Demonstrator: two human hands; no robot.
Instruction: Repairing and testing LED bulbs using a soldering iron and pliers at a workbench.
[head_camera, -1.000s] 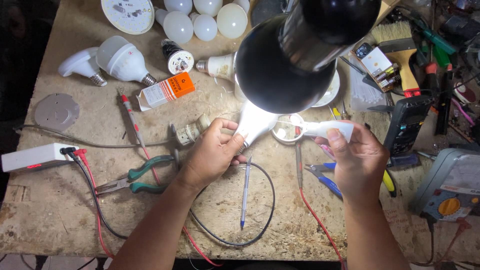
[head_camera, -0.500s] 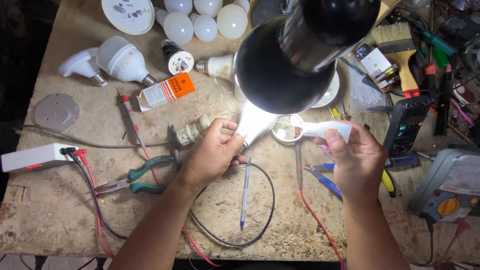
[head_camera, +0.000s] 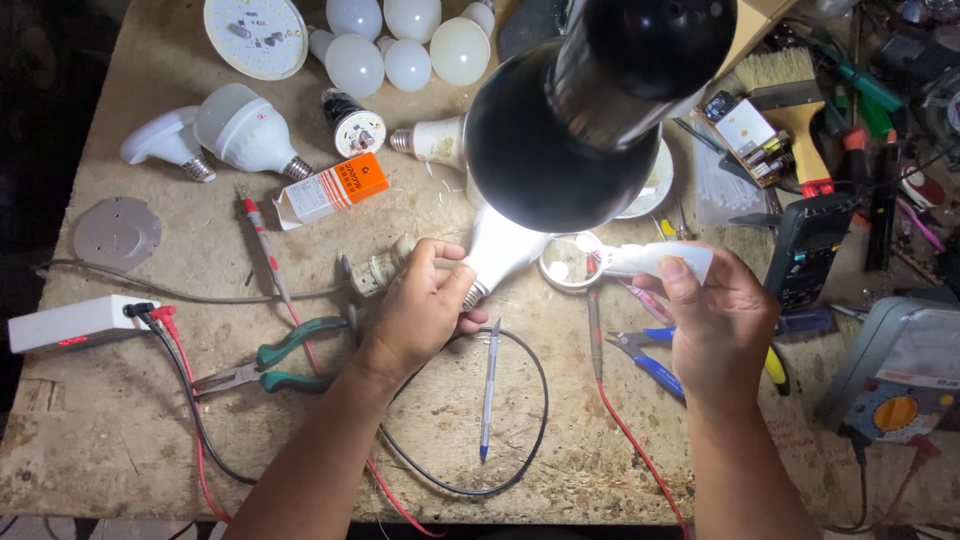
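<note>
Left hand (head_camera: 420, 310): closed around the neck of a white bulb (head_camera: 497, 250), fingers just above its screw base.
Right hand (head_camera: 715, 320): closed on the white handle of a magnifier (head_camera: 610, 262), lens just beside the bulb.
Bulb location: between both hands, under the black lamp shade (head_camera: 570, 140).
Handling: judged light and stiff; the dome looks smooth, likely slippery and breakable. Grip at the neck or base.
Near left hand: pen (head_camera: 489, 385), green pliers (head_camera: 265, 365).
Near right hand: blue pliers (head_camera: 650, 360), multimeter (head_camera: 808, 250).
</note>
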